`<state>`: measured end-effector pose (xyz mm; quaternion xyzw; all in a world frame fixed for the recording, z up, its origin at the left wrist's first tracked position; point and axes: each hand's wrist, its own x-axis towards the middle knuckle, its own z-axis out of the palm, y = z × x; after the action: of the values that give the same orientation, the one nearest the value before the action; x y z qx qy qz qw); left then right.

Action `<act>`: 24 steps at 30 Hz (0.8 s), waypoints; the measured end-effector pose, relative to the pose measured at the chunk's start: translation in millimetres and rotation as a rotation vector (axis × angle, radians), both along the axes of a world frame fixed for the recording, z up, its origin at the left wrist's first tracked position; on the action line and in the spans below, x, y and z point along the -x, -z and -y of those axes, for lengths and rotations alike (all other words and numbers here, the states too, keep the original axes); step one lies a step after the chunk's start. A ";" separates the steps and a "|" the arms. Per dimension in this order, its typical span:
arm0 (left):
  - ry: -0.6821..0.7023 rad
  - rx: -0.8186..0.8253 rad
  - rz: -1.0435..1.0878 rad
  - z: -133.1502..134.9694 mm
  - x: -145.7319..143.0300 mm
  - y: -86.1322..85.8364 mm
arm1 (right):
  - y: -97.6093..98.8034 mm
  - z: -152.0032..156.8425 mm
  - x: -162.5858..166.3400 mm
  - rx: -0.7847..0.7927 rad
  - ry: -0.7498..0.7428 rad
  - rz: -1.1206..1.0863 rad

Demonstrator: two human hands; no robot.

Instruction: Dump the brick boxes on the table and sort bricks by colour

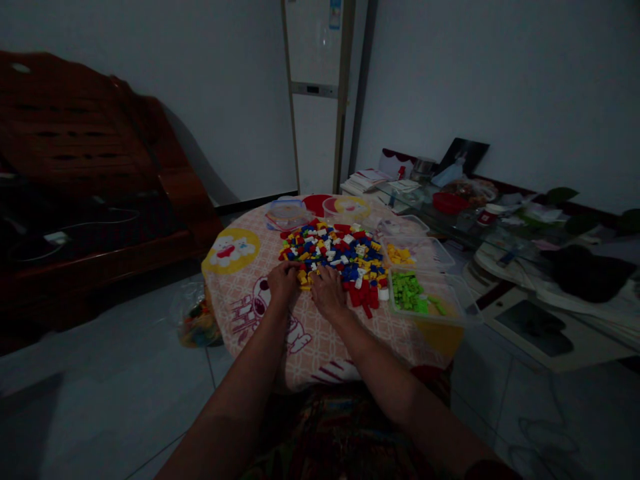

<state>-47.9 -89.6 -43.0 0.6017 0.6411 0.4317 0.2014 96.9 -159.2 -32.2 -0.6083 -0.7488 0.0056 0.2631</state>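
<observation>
A heap of mixed toy building bricks (pixel 330 247) in red, blue, yellow and white lies on a round table with a patterned cloth (pixel 260 293). At the heap's near left edge is my left hand (pixel 283 283), its fingers bent and pressed together; whatever is between them is too small and dark to make out. My right hand (pixel 329 291) reaches onto the near side of the heap, fingers apart and touching yellow bricks (pixel 305 279). Just right of it is a cluster of red bricks (pixel 365 297).
Clear plastic boxes stand along the table's right side, one with green bricks (pixel 410 292), another with yellow bricks (pixel 400 254). A lidded clear container (pixel 287 215) is at the back. A wooden bench (pixel 100 160) stands left; a cluttered glass table (pixel 425 200) stands right. A filled bag (pixel 197 323) sits on the floor.
</observation>
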 end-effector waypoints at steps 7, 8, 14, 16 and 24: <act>0.011 0.010 -0.012 1.3 0.2 -3.4 | 4.2 -1.2 -3.0 -0.002 0.002 -0.071; 0.011 0.011 -0.015 1.4 0.3 -3.5 | 4.8 -1.4 -3.3 -0.007 0.003 -0.078; 0.011 0.000 -0.013 2.1 0.3 -3.6 | 7.4 4.0 -6.1 -0.087 -0.057 -0.096; 0.009 0.008 -0.016 2.0 0.2 -4.0 | 9.9 7.2 -8.1 -0.151 -0.067 -0.108; 0.015 0.010 0.035 1.4 0.1 -0.6 | 14.2 13.7 -22.9 -0.233 -0.001 -0.150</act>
<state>-48.1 -90.9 -42.4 0.5977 0.6352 0.4375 0.2189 119.7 -172.9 -46.4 -0.5712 -0.7230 -0.0358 0.3869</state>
